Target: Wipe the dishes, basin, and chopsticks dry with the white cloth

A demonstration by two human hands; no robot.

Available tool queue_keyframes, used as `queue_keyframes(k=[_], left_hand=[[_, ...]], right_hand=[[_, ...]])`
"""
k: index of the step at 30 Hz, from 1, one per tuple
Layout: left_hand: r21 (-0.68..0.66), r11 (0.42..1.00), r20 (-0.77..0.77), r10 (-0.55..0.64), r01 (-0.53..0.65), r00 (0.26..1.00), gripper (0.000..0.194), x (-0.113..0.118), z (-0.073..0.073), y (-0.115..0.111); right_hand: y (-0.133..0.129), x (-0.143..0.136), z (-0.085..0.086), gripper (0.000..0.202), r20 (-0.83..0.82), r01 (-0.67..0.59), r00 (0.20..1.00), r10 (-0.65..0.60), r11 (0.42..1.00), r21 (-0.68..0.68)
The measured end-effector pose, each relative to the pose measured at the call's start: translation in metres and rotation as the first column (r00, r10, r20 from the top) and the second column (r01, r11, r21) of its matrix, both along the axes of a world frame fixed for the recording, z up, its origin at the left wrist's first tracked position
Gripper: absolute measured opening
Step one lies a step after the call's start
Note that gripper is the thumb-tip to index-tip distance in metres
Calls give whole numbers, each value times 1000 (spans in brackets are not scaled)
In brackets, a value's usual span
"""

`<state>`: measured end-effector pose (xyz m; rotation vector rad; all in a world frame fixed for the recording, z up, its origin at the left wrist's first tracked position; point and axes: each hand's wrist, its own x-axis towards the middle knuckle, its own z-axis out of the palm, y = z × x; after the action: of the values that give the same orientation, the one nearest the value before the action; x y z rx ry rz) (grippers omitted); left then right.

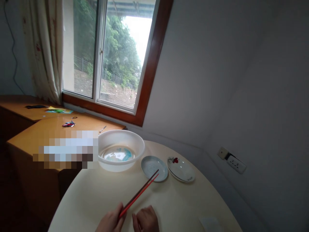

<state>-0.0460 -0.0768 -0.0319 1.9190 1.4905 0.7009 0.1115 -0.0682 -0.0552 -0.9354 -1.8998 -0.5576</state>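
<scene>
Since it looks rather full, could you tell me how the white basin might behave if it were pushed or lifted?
The white basin appears to hold water, so it is probably heavy and may slosh. Its thin translucent wall suggests plastic that could flex. On the smooth table it would likely slide, not tip.

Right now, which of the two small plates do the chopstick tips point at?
The blue plate, next to the basin. The chopsticks end over its near rim; the white plate with the red flower lies farther right.
</scene>
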Motion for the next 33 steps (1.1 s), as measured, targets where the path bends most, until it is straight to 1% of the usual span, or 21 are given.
queue_keyframes(k=[2, 3, 5, 8, 10, 13, 16, 20, 24, 29, 33], left_hand=[[-38, 999, 21, -34, 35, 999, 19, 7, 10, 4], [-52, 997, 25, -47, 49, 999, 17, 11, 16, 8], [-58, 996, 19, -62, 64, 998, 14, 20, 27, 17], [-9, 997, -12, -76, 76, 997, 13, 37, 42, 37], [28, 997, -67, -71, 73, 995, 13, 50, 52, 53], [78, 995, -242, -41, 61, 969, 17, 69, 64, 78], [100, 993, -321, -24, 59, 947, 22, 87, 71, 101], [104, 993, -402, -10, 56, 916, 30, 108, 72, 127], [136, 988, -481, -2, 77, 877, 33, 121, 66, 145], [182, 978, -573, 20, 103, 820, 32, 130, 58, 157], [188, 977, -630, 39, 104, 776, 31, 134, 57, 159]], right_hand=[[-1, 7, 8, 28, 19, 31, 999, -29, 996, -83], [-3, 9, 10, 28, 21, 37, 999, -35, 994, -103], [-5, 8, 12, 28, 26, 37, 999, -34, 993, -117], [-6, 6, 11, 28, 32, 38, 999, -35, 992, -118], [-5, 6, 9, 28, 33, 46, 999, -42, 992, -117], [-3, 7, 7, 27, 9, 36, 999, -35, 992, -120], [-2, 8, 4, 27, -3, 20, 1000, -20, 993, -120], [0, 4, -2, 27, -23, -4, 1000, 2, 998, -57], [3, 3, -2, 27, -66, -17, 998, 16, 1000, -10], [5, 8, 6, 26, -70, -24, 997, 20, 999, -49], [5, 9, 7, 25, -72, -43, 997, 38, 997, -70]])
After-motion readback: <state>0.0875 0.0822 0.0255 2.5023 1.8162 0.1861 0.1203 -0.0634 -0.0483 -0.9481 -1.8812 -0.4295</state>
